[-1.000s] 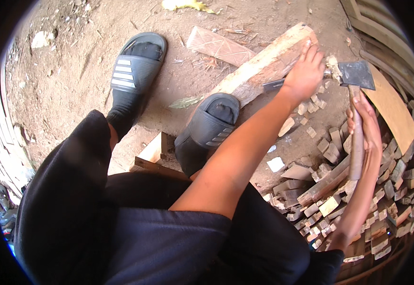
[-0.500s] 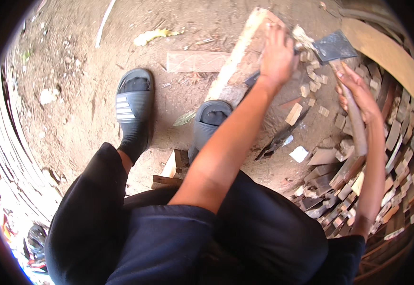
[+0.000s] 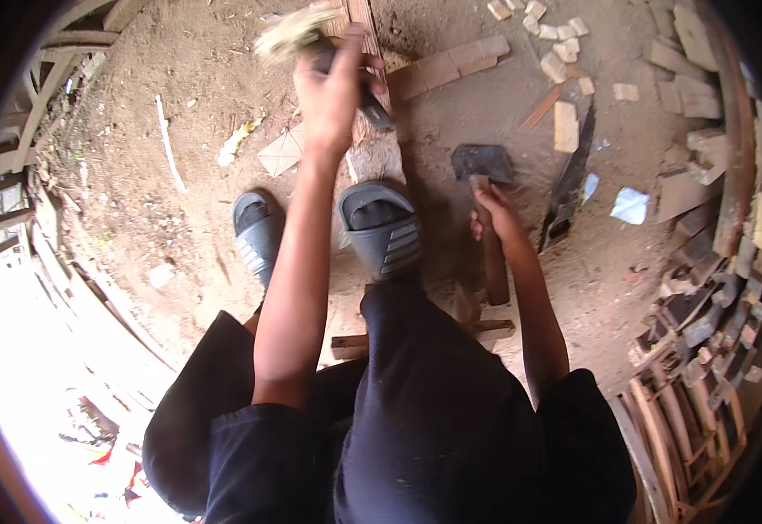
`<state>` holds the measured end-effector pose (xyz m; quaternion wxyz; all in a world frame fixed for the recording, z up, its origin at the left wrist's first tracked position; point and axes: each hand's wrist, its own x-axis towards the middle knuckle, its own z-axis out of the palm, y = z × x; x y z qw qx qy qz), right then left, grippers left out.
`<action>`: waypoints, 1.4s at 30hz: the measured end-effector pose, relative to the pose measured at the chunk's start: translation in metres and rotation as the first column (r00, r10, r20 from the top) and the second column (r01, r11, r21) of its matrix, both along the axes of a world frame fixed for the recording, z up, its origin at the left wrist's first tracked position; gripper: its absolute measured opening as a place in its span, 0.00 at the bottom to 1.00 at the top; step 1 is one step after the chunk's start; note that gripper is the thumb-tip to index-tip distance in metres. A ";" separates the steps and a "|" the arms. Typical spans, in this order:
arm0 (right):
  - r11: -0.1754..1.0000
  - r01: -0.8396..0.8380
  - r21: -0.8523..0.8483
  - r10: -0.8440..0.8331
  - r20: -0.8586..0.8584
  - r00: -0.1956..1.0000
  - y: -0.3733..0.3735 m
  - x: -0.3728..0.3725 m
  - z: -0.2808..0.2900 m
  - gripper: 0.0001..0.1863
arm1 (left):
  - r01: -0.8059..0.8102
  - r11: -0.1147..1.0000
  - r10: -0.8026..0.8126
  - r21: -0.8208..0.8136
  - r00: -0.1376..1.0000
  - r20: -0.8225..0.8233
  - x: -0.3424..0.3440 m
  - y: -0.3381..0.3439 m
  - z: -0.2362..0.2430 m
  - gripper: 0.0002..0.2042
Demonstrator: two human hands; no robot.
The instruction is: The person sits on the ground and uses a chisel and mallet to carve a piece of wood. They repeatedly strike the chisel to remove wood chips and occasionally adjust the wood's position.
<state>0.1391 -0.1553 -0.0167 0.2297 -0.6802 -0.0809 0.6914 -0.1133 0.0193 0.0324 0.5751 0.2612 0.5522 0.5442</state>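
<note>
Near the top, my left hand is closed around a dark tool with a pale, frayed, brush-like end; motion blurs it. Under this hand a long wooden beam lies on the ground. One end of it reaches the toe of my right slide sandal. My right hand grips the wooden handle of a hatchet-like tool, its flat dark head pointing away from me. The tool hangs to the right of the beam, apart from it.
A reddish-brown plank lies beyond the beam. Small wood blocks are scattered at the far right. A long dark strip and a white scrap lie on the dirt. Stacked offcuts line the right side.
My view has swung right. My left hand has lifted the frayed-ended tool away from the beam and moved left. My right hand has lowered the hatchet-like tool and brought it nearer me.
</note>
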 end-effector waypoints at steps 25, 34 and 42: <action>0.993 0.064 -0.099 -0.083 -0.197 0.977 -0.010 0.012 -0.016 0.19 | 0.283 0.884 -0.458 -0.372 0.689 -0.562 -0.006 -0.068 -0.029 0.15; 0.992 0.090 -0.093 -0.103 -0.136 0.985 -0.005 0.006 -0.017 0.22 | 0.347 0.907 -0.413 -0.239 0.620 -0.667 0.009 -0.074 -0.021 0.15; 0.992 0.115 -0.048 -0.123 -0.204 0.971 -0.012 0.009 -0.022 0.19 | 0.258 0.881 -0.471 -0.396 0.422 -0.775 0.017 -0.069 -0.015 0.19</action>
